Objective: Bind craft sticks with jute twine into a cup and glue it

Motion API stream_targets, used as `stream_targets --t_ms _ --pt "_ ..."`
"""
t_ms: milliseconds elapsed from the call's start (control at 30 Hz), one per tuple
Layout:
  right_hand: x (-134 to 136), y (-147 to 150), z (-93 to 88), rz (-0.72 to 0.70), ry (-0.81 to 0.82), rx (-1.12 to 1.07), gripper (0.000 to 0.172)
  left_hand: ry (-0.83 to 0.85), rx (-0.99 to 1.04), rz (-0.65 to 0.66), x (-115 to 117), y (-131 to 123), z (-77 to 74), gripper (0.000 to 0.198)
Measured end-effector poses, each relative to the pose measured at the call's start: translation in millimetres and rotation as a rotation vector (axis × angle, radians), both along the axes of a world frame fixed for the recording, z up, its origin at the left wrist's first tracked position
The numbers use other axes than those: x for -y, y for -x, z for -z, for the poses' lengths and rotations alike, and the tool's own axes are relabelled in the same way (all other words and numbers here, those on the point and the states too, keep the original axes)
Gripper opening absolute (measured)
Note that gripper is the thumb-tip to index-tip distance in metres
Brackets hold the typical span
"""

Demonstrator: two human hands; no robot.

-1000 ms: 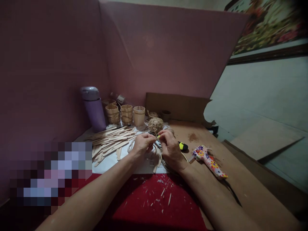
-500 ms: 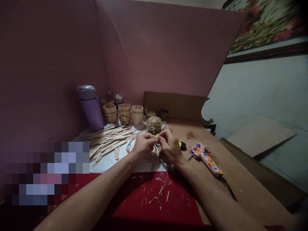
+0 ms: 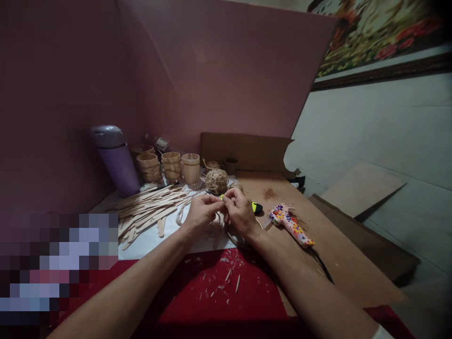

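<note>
My left hand (image 3: 201,213) and my right hand (image 3: 240,212) meet over the white sheet, fingertips pinched close together. A small yellow bit (image 3: 221,197) shows at the fingertips; I cannot tell whether it is held or lies behind them. Whatever is in the pinch is too small to make out. Just beyond the hands sits a ball of twine (image 3: 216,180). A yellow and black tool handle (image 3: 257,207) pokes out past my right hand. Below that hand curves a thin ring-like loop (image 3: 231,237), partly covered.
Flat wooden sticks (image 3: 148,212) lie piled on the left, with several wooden cups (image 3: 191,168) behind. A purple bottle (image 3: 118,165) stands at the back left. On the brown board (image 3: 339,254) rests a flowered glue gun (image 3: 291,225) with a cord. Scraps litter the red cloth (image 3: 212,301).
The whole view has shifted, so things appear further left. Both hands keep the same pinched pose, fingertips together.
</note>
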State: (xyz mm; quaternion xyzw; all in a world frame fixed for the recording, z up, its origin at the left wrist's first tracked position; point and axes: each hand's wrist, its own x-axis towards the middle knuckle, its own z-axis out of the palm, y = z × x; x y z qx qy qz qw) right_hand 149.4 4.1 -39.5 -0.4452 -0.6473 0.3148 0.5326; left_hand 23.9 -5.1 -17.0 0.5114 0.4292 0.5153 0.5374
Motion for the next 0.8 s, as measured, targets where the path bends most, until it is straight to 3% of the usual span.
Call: stream_targets --t_ms 200,333,433,567,800 --pt "0.4 4.1 -0.3 -0.052 0.09 -0.1 0.011 -0.06 -0.06 0.02 -1.3 -2.4 0.4 0.026" --pt "-4.6 0.3 0.6 0.006 0.089 -0.072 0.017 -0.026 -0.014 0.012 -1.3 -2.5 0.7 0.025" --pt "-9.1 -4.1 -0.8 0.079 -0.037 -0.023 0.028 0.001 0.016 0.0 -0.9 -2.4 0.3 0.026" --pt "-10.7 -5.8 -4.4 0.107 -0.289 0.095 0.016 -0.033 -0.021 -0.001 -1.0 -2.7 1.0 0.027" --pt "-5.7 -5.9 -6.8 0.086 -0.388 0.193 0.014 -0.061 -0.08 -0.047 -4.8 -1.8 4.7 0.026"
